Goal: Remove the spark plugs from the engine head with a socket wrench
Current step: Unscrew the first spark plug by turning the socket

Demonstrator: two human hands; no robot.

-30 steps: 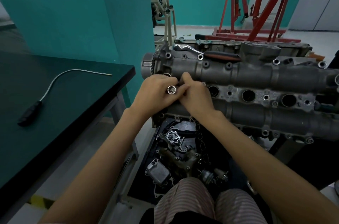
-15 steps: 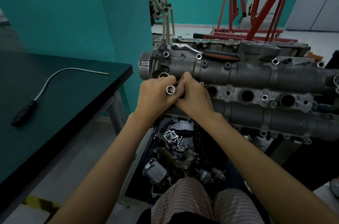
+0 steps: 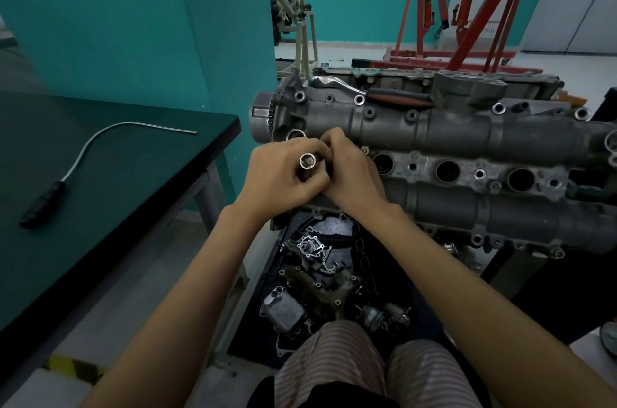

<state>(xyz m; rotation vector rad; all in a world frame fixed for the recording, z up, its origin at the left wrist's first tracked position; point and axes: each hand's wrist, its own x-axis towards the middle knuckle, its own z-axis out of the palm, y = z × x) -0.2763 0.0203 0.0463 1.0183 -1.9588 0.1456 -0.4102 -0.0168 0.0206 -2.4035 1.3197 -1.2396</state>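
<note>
Head view: left hand (image 3: pixel 280 177) grips the socket (image 3: pixel 307 161) — right hand's (image 3: pixel 350 173) curled fingers hide their hold.

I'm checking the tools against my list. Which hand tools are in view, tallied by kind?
Socket, gripped by the left hand with the right hand against it: 1
Ratchet wrench lying on the engine head: 1
Flexible pick-up tool on the green table: 1
Total: 3
</note>
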